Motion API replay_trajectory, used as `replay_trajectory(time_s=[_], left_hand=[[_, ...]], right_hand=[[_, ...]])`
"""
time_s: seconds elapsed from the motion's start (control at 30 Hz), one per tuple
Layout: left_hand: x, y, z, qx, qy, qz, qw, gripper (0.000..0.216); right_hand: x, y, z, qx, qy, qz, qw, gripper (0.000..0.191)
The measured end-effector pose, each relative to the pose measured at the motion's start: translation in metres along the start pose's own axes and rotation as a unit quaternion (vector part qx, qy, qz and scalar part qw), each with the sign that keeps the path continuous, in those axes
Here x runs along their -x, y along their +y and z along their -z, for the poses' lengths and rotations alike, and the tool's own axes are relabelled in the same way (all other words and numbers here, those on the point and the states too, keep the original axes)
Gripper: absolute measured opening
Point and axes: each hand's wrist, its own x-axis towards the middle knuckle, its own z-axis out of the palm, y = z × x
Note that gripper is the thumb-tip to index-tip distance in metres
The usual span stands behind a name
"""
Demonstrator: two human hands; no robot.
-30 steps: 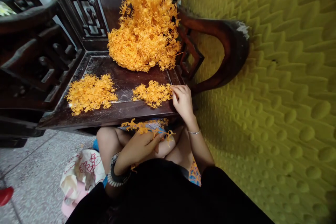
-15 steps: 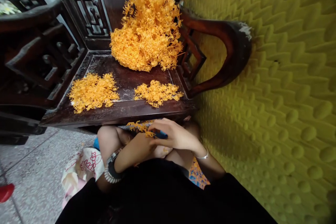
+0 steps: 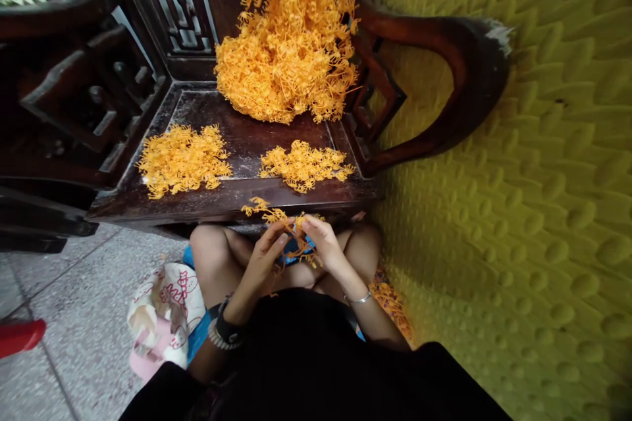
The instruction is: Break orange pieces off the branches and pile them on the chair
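Over my lap, my left hand pinches a thin orange strand with curly ends, part of which sticks out past the fingertips towards the seat. Close beside it, my right hand has its thumb and fingers closed on orange curly pieces of the same look. More thin orange stems hang down between the two hands. On the seat's front part lie a flat heap of orange curly pieces at the left and a smaller heap at the right. What exactly these pieces are, I cannot tell.
A tall pile of orange curly pieces stands at the back of the dark wooden chair. Its curved armrest is near the yellow textured wall. A printed cloth bag rests on the floor, with a red object farther left.
My hands, overlapping before, are now apart with fingertips close together over my lap. The orange strand and hanging stems show more plainly. The whole view has shifted slightly.
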Motion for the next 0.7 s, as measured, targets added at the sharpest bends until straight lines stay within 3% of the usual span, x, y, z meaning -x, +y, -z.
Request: replay_trajectory(time_s=[0.1, 0.17, 0.3, 0.4, 0.53, 0.7], left_hand=[[-0.002, -0.011, -0.020, 0.103, 0.088, -0.015, 0.991, 0.025], [-0.002, -0.012, -0.031, 0.167, 0.101, -0.030, 0.980, 0.024], [0.003, -0.004, -0.042, 0.240, 0.036, -0.073, 0.967, 0.027], [0.010, 0.004, -0.043, 0.254, -0.001, -0.089, 0.963, 0.039], [0.018, 0.011, -0.035, 0.242, -0.015, -0.085, 0.966, 0.044], [0.017, 0.015, -0.026, 0.144, -0.020, -0.076, 0.986, 0.035]], right_hand=[[0.007, 0.001, -0.010, -0.025, 0.028, -0.017, 0.999, 0.043], [0.014, 0.000, -0.018, -0.049, 0.072, -0.019, 0.996, 0.041], [0.024, -0.006, -0.033, -0.096, 0.163, -0.002, 0.982, 0.034], [0.020, -0.015, -0.035, -0.187, 0.158, -0.009, 0.970, 0.034], [0.008, -0.028, -0.019, -0.282, 0.136, 0.004, 0.950, 0.038], [0.013, -0.035, 0.007, -0.224, 0.195, 0.112, 0.948, 0.041]])
